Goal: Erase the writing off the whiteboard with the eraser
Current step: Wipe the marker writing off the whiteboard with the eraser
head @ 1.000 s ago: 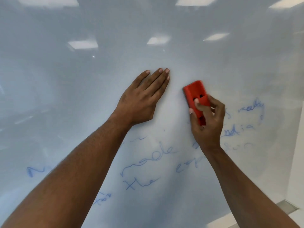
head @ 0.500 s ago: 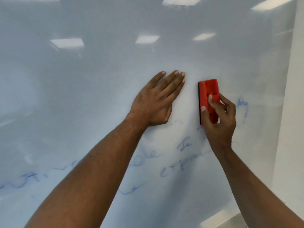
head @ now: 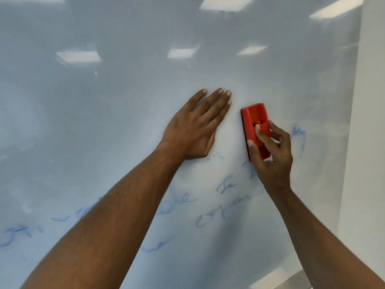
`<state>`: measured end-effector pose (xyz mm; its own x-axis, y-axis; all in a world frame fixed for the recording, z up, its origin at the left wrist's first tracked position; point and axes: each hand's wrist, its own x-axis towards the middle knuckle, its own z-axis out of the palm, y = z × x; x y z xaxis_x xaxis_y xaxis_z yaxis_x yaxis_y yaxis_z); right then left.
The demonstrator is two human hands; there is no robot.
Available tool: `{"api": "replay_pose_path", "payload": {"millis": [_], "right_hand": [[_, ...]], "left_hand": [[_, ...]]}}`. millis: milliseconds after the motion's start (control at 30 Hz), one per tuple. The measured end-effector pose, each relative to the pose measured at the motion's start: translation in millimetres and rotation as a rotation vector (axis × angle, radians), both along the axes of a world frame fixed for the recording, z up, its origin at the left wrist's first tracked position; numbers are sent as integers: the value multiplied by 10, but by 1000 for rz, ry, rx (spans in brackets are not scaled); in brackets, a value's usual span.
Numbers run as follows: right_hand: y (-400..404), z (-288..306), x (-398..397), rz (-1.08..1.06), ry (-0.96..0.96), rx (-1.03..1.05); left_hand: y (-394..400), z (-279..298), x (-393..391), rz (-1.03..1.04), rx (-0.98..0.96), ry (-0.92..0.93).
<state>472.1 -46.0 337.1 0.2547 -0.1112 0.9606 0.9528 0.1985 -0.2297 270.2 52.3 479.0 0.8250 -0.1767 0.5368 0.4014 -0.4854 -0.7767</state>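
Observation:
A glossy whiteboard (head: 125, 111) fills the view. Faint blue handwriting (head: 220, 213) runs across its lower half, with a few strokes at the right near the board's edge (head: 300, 134). My left hand (head: 198, 130) lies flat on the board with its fingers straight and together. Just to its right, my right hand (head: 270, 155) grips a red eraser (head: 253, 119) by its lower part and holds it upright against the board. Both forearms hide parts of the writing.
The board's right edge meets a white wall (head: 370, 142). Ceiling lights are reflected in the board's upper part (head: 181, 53). A pale strip shows at the bottom right corner (head: 277, 278).
The view has shifted, so both hands sit further right and the wall shows. The eraser has turned upright, and the blue words right of it are mostly gone.

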Motion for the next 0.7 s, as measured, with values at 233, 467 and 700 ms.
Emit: {"api": "replay_pose_path", "payload": {"millis": [233,467,700], "right_hand": [[-93,-12,63,1,161,17],[-159,85,192,79,525,144],[-161,10,246,115,452,134]], "left_hand": [[-19,22,128,3,0,39],[-73,10,282,-7,-24,74],[-102,-7,458,-1,-20,121]]}}
